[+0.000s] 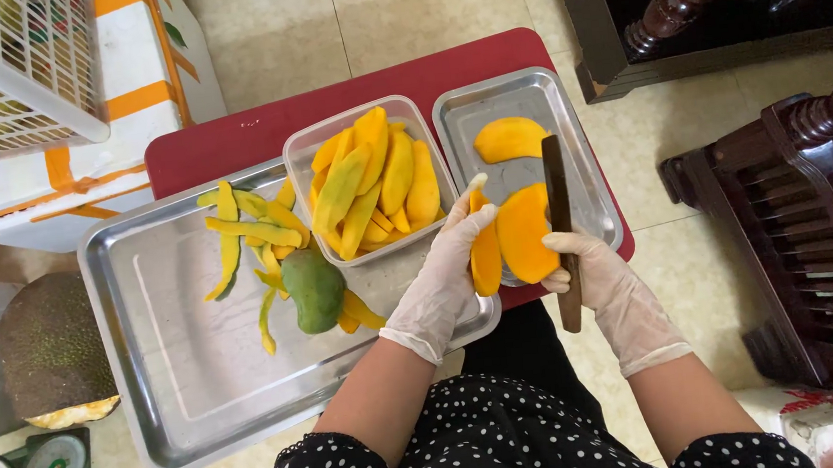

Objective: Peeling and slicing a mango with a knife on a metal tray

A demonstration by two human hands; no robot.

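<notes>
Far left there's a big steel tray [161, 357] on the red table [228, 140], with mango peels [241, 234] and a whole green mango [314, 289] on it. Next over, a clear plastic tub [301, 159] full of mango slices [376, 177]. The gloved left hand [440, 277] has its fingers curled around a peeled mango [508, 241]. The right hand [591, 274] is clamped on a knife [561, 221], blade against the fruit, above a small tray [566, 110] with one mango piece [511, 139].
</notes>
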